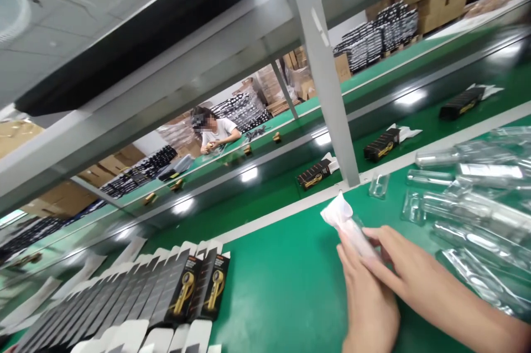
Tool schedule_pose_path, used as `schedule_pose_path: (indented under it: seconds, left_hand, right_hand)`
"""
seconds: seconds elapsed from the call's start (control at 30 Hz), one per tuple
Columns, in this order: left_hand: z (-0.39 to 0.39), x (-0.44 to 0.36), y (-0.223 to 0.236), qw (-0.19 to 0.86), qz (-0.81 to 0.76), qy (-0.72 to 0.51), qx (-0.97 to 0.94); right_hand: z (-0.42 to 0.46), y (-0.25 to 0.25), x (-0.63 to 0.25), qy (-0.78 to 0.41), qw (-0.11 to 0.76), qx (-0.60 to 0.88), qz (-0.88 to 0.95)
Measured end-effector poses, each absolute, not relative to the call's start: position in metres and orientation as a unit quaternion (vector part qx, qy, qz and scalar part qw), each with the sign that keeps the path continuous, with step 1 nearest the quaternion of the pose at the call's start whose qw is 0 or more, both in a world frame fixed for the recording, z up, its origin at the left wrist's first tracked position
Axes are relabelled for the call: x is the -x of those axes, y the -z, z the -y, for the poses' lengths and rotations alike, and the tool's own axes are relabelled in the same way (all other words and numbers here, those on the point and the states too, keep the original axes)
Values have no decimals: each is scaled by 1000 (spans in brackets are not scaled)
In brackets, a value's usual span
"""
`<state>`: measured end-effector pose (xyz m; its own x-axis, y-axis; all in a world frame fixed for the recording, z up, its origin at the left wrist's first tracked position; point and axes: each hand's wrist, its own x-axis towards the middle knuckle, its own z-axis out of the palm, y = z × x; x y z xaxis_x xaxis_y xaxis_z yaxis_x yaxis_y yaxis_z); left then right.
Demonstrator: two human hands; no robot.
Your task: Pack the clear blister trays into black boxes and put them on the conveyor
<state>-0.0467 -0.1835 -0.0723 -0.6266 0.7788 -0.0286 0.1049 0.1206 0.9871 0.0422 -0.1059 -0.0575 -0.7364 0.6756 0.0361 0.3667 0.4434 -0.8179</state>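
Note:
A white-wrapped bundle point(350, 228) is held between my two hands above the green bench, its crumpled end pointing up and left. My left hand point(367, 297) has its fingers wrapped along the bundle's lower side. From the right, my right hand point(398, 264) grips the same bundle, thumb and fingers closed near its lower end. What lies inside the wrapping is hidden. Close to my right hand lies a pile of clear plastic trays point(468, 231). A small clear tray piece point(379, 185) rests apart from them, beyond the bundle.
A row of open-flapped black boxes point(180, 289) printed with a gold device stands at left. More black boxes point(317, 172) lie on the green conveyor point(265, 203) behind a grey post point(327, 76). Across it, a person point(219, 130) handles a small item.

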Motion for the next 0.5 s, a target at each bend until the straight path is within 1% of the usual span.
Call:
schedule_pose_path:
  seconds: [0.03,0.1,0.17,0.23,0.3,0.4,0.43,0.5]
  left_hand:
    - [186,46,73,300,-680,-574,-342]
    - [189,46,73,368,-614,-592,-370]
    - [188,49,73,440,-509,-648,-357]
    - [185,51,74,457,-453,-702,-305]
    - [182,52,76,435,-476,-725,-243]
    - [179,53,74,454,-512,-702,-196]
    - [179,53,73,469,-511,-695,-191]
    - [177,53,69,491,-502,-689,-179]
  right_hand:
    - [102,56,-44,-423,190,319,827]
    - [96,55,-48,-414,198,319,829]
    - [93,57,-52,-382,207,311,846]
    - [95,63,-55,-320,232,294,870]
    - [99,71,-59,-246,263,269,893]
    - [105,78,-64,-155,277,238,918]
    - [105,79,-67,-146,269,229,924]
    - [102,79,-72,-175,241,222,928]
